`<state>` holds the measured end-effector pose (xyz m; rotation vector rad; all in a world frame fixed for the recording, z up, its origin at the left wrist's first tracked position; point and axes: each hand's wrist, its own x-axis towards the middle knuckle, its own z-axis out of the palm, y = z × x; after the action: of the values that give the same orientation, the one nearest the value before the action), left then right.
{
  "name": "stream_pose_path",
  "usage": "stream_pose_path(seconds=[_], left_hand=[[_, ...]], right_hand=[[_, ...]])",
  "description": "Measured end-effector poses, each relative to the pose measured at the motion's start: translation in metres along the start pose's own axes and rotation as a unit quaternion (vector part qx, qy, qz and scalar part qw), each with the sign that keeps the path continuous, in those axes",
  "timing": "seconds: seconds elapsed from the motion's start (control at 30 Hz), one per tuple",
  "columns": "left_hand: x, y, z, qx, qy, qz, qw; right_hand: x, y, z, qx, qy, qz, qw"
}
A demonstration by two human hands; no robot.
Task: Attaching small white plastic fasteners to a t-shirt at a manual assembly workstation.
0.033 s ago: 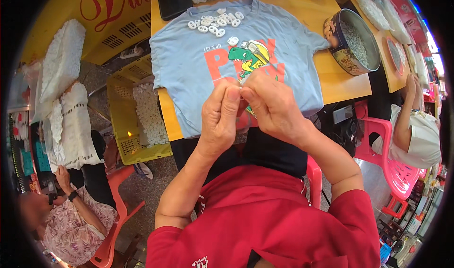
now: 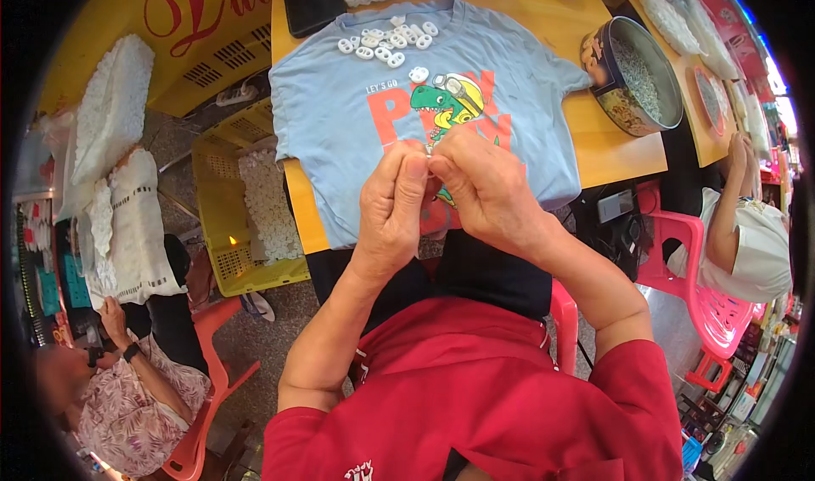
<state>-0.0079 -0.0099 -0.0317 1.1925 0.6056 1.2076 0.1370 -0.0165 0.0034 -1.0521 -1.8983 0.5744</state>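
My left hand [image 2: 389,213] and my right hand [image 2: 486,194] meet fingertip to fingertip over the table's near edge. Together they pinch a small white piece [image 2: 428,151], which is mostly hidden by the fingers. Under them a light blue T-shirt [image 2: 340,116] with a green dinosaur print lies flat on the yellow table [image 2: 594,141]. A cluster of several small white oval pieces [image 2: 386,41] rests near the shirt's collar. One more white piece [image 2: 418,74] lies alone just below them.
A round tin [image 2: 632,78] holding small pieces stands right of the shirt. A black flat device [image 2: 312,1] lies at the table's far edge. A yellow crate [image 2: 246,218] with white pieces sits on the floor to the left. Other people sit at the right [image 2: 747,226] and lower left [image 2: 136,396], beside pink chairs [image 2: 713,311].
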Motion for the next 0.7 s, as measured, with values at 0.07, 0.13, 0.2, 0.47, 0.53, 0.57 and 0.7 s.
stream_pose_path(seconds=[0.07, 0.13, 0.2, 0.47, 0.53, 0.57, 0.7], left_hand=[[0.001, -0.002, -0.005, 0.001, 0.021, -0.010, 1.000], [0.000, 0.003, -0.012, 0.055, 0.043, -0.030, 0.997], [0.003, 0.006, -0.015, 0.111, 0.060, 0.004, 0.992], [0.007, 0.001, -0.024, 0.064, 0.169, 0.022, 0.983], [0.007, 0.000, -0.027, 0.050, 0.164, 0.016, 0.985], [0.007, 0.001, -0.027, 0.050, 0.166, 0.016, 0.985], [0.006, 0.002, -0.027, 0.046, 0.153, 0.005, 0.987]], right_hand=[[0.003, 0.005, 0.003, 0.034, -0.009, 0.025, 0.999], [0.008, 0.007, -0.001, 0.028, -0.036, 0.029, 0.999], [0.016, 0.011, -0.005, 0.023, -0.066, 0.033, 0.997], [0.071, 0.062, -0.024, -0.084, 0.010, 0.097, 0.992], [0.083, 0.071, -0.017, -0.150, -0.006, 0.068, 0.986], [0.088, 0.075, -0.013, -0.150, -0.007, 0.067, 0.986], [0.098, 0.081, -0.003, -0.264, -0.048, 0.031, 0.963]])
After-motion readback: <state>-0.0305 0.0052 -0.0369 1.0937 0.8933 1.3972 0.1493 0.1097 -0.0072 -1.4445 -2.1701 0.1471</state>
